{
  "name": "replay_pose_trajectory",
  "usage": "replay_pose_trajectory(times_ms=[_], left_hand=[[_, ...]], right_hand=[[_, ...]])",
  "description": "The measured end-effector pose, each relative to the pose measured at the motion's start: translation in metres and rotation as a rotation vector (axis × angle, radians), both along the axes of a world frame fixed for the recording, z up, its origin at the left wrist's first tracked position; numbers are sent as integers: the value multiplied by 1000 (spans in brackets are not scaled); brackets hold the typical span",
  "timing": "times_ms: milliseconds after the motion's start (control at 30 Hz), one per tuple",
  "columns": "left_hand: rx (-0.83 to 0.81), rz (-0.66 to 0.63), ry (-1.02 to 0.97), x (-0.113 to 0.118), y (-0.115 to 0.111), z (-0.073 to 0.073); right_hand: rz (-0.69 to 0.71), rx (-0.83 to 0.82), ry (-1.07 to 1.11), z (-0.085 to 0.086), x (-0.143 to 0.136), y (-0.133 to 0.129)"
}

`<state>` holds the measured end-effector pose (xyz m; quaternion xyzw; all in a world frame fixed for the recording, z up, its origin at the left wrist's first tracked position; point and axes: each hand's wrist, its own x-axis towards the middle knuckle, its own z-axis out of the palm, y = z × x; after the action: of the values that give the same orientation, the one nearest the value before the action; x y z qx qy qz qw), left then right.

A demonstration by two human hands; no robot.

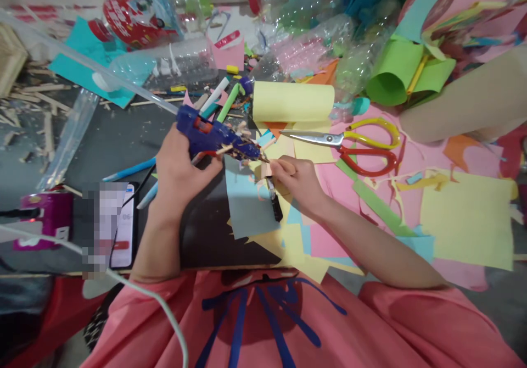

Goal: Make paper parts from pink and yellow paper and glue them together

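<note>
A blue glue gun with a clear glue stick in its back end is held in my left hand, its nozzle pointing right. Bits of wood cling around its front. My right hand pinches a small light-brown piece close against the nozzle tip. Below the fingers, a small black object lies over the papers. Yellow and red scissors lie with blades pointing left, just above my right hand. A pale yellow paper roll rests behind them.
Plastic bottles crowd the back. Coloured paper sheets cover the right side, beside a cardboard tube and green rolled paper. A phone, a purple box and a white cable are at left.
</note>
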<state>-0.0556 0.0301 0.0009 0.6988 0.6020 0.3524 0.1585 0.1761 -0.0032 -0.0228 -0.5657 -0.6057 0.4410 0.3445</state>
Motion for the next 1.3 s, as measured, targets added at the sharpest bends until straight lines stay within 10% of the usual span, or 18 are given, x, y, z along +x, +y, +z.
replay_pose_trajectory(times_ms=[733,1300], left_hand=[[-86,-46,-63,-7,-4,-27],[-147,-46,127,-5,-1,-20]], right_hand=[[-33,-33,74,1,2,0],[-35,-68,183,-1,2,-2]])
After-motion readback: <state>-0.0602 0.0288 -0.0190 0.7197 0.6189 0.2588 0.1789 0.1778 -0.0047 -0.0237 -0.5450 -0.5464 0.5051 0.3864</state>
